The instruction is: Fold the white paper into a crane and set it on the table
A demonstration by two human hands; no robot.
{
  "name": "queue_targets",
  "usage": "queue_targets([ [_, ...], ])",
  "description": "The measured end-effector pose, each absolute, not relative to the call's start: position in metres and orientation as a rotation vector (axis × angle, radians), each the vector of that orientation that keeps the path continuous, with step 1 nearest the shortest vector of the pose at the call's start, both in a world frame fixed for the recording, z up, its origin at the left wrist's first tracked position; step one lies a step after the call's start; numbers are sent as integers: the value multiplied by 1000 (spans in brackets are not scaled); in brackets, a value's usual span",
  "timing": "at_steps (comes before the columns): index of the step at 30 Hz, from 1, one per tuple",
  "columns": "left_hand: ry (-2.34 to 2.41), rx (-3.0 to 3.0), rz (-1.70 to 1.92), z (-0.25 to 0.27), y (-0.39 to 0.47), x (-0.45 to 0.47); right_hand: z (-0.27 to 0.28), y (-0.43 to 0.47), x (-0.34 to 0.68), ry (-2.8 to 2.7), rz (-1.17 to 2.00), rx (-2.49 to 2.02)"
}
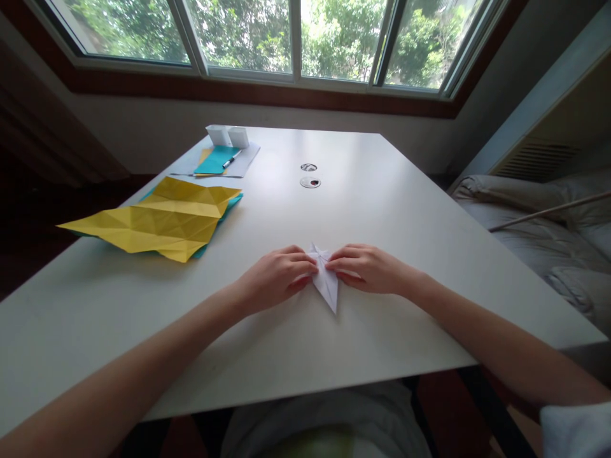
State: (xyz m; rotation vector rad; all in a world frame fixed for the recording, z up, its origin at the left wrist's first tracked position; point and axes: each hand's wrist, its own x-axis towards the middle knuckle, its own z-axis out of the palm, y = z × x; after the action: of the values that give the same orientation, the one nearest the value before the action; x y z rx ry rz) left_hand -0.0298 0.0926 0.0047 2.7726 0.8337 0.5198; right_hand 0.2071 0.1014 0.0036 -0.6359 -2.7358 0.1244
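Note:
A folded piece of white paper (327, 286) lies on the table between my hands, with one long point toward me and a smaller tip on the far side. My left hand (281, 273) grips its left edge, fingers bent over the upper part. From the other side, my right hand (370, 267) pinches the right edge near the middle creases. Both thumbs sit low, close to the tabletop. The fingertips cover parts of the folds.
Creased yellow paper (162, 216) over teal paper spreads on the white table (391, 331) at left. Farther back are a teal sheet (217, 160), a pen (231, 159) and white boxes (228, 137). Two round inserts (310, 182) mark the tabletop. A cushioned seat (539, 235) stands right.

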Motion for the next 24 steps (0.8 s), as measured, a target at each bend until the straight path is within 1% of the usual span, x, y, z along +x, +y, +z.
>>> queue_targets([
  [5,779,2730,494,7,94,-33,6,102,207,-2758,173,-634],
  [9,767,2701,502,8,93,-34,6,103,204,-2689,320,-683],
  [15,932,2576,679,2,96,-28,1,105,195,-2451,498,-907],
  [18,1015,2533,735,0,98,-25,-1,106,191,-2409,503,-976],
  [24,1183,2357,711,3,95,-20,-3,110,190,-2399,448,-1013],
])
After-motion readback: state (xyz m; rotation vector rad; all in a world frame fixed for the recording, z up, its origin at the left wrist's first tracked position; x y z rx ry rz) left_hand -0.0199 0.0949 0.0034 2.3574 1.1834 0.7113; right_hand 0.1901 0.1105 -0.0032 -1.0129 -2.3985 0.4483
